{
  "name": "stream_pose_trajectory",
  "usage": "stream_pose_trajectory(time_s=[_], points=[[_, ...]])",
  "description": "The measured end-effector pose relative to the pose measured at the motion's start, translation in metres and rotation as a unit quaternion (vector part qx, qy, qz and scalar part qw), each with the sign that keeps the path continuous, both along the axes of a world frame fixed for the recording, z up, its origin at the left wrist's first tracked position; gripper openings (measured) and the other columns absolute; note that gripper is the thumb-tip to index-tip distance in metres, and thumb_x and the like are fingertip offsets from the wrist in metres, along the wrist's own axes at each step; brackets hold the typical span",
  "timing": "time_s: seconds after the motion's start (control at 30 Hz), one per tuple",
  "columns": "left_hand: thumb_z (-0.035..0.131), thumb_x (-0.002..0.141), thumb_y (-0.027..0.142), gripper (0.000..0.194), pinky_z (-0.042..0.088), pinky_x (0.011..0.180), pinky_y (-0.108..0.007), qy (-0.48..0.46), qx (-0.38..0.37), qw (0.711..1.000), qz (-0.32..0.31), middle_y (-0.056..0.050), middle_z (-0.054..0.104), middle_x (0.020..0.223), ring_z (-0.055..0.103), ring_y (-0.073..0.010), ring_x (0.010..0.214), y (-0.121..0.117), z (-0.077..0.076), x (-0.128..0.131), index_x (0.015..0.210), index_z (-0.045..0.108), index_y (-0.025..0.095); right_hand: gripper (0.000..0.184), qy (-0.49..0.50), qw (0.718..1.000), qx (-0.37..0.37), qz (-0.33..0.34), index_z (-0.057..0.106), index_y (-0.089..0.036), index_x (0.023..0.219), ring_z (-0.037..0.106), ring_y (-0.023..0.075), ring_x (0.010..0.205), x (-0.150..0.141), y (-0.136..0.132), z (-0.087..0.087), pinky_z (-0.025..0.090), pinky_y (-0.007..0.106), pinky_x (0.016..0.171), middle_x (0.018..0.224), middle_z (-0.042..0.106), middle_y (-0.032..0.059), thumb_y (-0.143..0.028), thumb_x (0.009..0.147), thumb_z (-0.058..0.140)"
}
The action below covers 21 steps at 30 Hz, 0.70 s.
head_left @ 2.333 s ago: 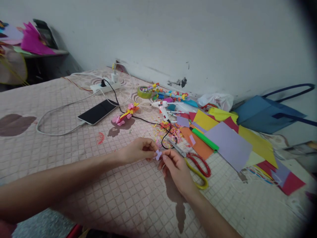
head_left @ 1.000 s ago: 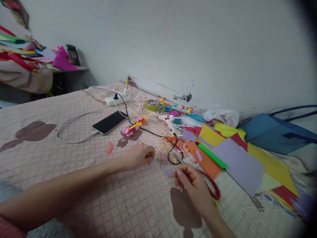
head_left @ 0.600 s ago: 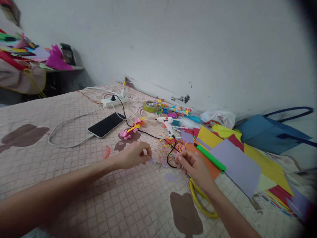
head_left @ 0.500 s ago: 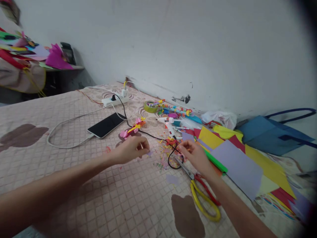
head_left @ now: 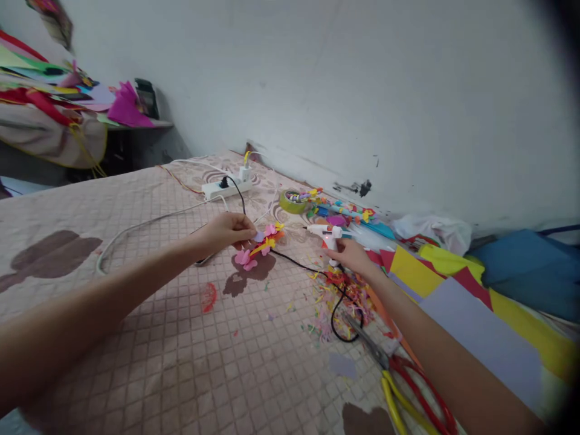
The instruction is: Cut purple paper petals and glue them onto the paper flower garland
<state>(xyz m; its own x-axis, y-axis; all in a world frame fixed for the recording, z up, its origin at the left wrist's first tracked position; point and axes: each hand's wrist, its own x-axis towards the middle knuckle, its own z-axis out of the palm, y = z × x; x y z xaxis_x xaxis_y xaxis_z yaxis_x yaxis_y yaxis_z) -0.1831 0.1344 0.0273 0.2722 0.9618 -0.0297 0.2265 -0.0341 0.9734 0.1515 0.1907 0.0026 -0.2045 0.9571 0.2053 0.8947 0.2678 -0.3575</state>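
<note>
Quilted in small squares, the pale surface (head_left: 181,368) runs back to a scuffed, matt wall (head_left: 281,90). Over its far half, the left hand (head_left: 231,231) has its fingertips pressed together on a small, flat lilac piece (head_left: 260,236), gripped near one edge, it seems, so that most of it shows. Just beneath is the flower (head_left: 247,260), pink rounded petals with yellow and orange strips, lying on the surface; whether piece and flower touch, I cannot tell. Fingers of the right hand (head_left: 352,255) are closed around the handle of the glue gun (head_left: 331,232), hard, glossy white plastic with a red light glowing. Its dark nozzle points left, probably kept away from skin because of heat. From it a thin black cord (head_left: 299,264) loops slackly, leaving it free to move, and a black plug sits in the power strip (head_left: 226,188). Curly shredded scraps (head_left: 324,314) lie heaped beside the steel-bladed scissors (head_left: 372,349), whose looped grips face the person, presumably for easy reach.
</note>
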Motion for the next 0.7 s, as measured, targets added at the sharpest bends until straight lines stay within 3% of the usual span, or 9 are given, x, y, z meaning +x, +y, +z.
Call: stream_pose_trajectory(time_s=[0.07,0.17,0.23,0.33,0.4,0.47,0.53,0.63,0.7], points=[[0.061,0.076,0.026,0.015,0.042,0.050,-0.017,-0.022,-0.019,1.000,-0.006,0.000,0.060,0.062,0.054,-0.0065,0.053,0.000,-0.005,-0.001,0.076,0.054,0.013,0.029,0.011,1.000,0.002,0.000,0.058,-0.016,0.055,0.049,0.0166,0.051,-0.001,0.001,-0.001,0.030,0.026,0.049,0.055,0.059,0.0038,-0.042,0.067,0.064],[0.061,0.076,0.026,0.014,0.042,0.050,-0.018,-0.059,-0.045,0.997,-0.029,0.000,0.060,0.063,0.054,-0.0063,0.053,-0.006,-0.009,0.000,0.076,0.053,0.014,0.024,0.049,0.999,0.009,-0.004,0.061,-0.015,0.065,0.051,0.0173,0.057,-0.004,0.000,0.000,0.033,0.026,0.051,0.063,0.062,0.0039,-0.039,0.069,0.060],[0.058,0.079,0.028,0.015,0.040,0.050,-0.017,-0.075,-0.060,0.992,-0.078,0.001,0.060,0.062,0.054,-0.0063,0.053,-0.015,-0.008,0.005,0.075,0.052,0.015,0.026,0.084,0.996,0.015,-0.008,0.062,-0.014,0.075,0.052,0.0179,0.061,-0.007,-0.002,0.003,0.035,0.026,0.053,0.069,0.063,0.0043,-0.039,0.071,0.056],[0.056,0.079,0.028,0.014,0.040,0.048,-0.018,0.001,-0.080,0.978,-0.191,0.001,0.060,0.063,0.053,-0.0074,0.052,-0.037,-0.009,0.017,0.074,0.053,0.015,0.030,0.135,0.991,0.016,-0.010,0.058,-0.015,0.077,0.052,0.0165,0.057,-0.012,-0.010,0.010,0.037,0.026,0.052,0.064,0.060,0.0027,-0.044,0.075,0.051],[0.055,0.077,0.022,0.009,0.040,0.050,-0.019,0.107,-0.001,0.970,-0.220,0.001,0.058,0.062,0.051,-0.0081,0.053,-0.051,-0.010,0.026,0.072,0.056,0.015,0.032,0.159,0.987,0.015,-0.009,0.055,-0.016,0.074,0.051,0.0148,0.052,-0.015,-0.018,0.016,0.038,0.025,0.049,0.058,0.057,0.0007,-0.048,0.076,0.050],[0.053,0.075,0.014,0.007,0.040,0.056,-0.021,0.192,0.135,0.955,-0.183,-0.003,0.060,0.077,0.052,-0.0094,0.062,-0.063,-0.011,0.032,0.071,0.059,0.015,0.032,0.186,0.983,0.009,-0.007,0.053,-0.017,0.073,0.049,0.0138,0.048,-0.018,-0.027,0.024,0.037,0.025,0.048,0.055,0.055,-0.0011,-0.050,0.075,0.052],[0.048,0.078,0.012,0.014,0.040,0.061,-0.023,0.240,0.219,0.932,-0.159,-0.005,0.059,0.087,0.053,-0.0107,0.068,-0.069,-0.013,0.036,0.073,0.061,0.014,0.031,0.213,0.977,-0.004,-0.002,0.052,-0.018,0.072,0.048,0.0134,0.046,-0.021,-0.037,0.033,0.037,0.025,0.047,0.052,0.053,-0.0024,-0.048,0.074,0.055],[0.044,0.082,0.013,0.018,0.038,0.062,-0.025,0.288,0.251,0.912,-0.151,-0.006,0.060,0.084,0.054,-0.0123,0.069,-0.070,-0.016,0.036,0.073,0.060,0.014,0.026,0.206,0.979,-0.004,0.008,0.051,-0.019,0.068,0.047,0.0133,0.047,-0.027,-0.055,0.048,0.035,0.025,0.048,0.050,0.052,-0.0027,-0.044,0.074,0.056],[0.046,0.080,0.013,0.016,0.037,0.060,-0.025,0.297,0.239,0.914,-0.141,-0.004,0.061,0.076,0.054,-0.0127,0.066,-0.067,-0.019,0.034,0.070,0.058,0.015,0.023,0.191,0.982,0.006,0.011,0.052,-0.019,0.066,0.047,0.0137,0.049,-0.032,-0.068,0.057,0.034,0.025,0.048,0.051,0.052,-0.0023,-0.040,0.073,0.056]])
